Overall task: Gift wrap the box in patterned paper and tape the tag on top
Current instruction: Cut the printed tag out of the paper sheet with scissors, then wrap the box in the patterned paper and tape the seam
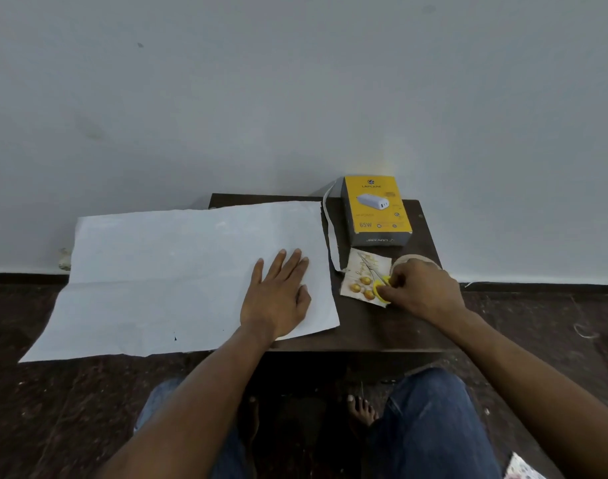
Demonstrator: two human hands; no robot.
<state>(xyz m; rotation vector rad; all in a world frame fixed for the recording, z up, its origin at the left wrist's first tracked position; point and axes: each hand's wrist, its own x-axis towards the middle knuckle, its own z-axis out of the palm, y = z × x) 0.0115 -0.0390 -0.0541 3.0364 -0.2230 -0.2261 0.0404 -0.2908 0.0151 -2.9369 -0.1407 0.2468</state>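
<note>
Jeans-clad knees [430, 426], left hand [278, 299] flat on paper [178, 271], right hand [423, 288] grip pinching yellow scissors [382, 286]

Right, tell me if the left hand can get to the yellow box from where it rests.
Probably yes. The left hand lies flat on the white paper, and the yellow box stands uncovered at the table's far right. Only a thin paper strip lies between, nothing tall blocks it.

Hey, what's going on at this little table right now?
A person is getting ready to gift wrap. The left hand rests flat on the wrapping paper, white side up. The right hand grips yellow-handled scissors lying on the gift tag. The yellow charger box stands unwrapped behind.
</note>
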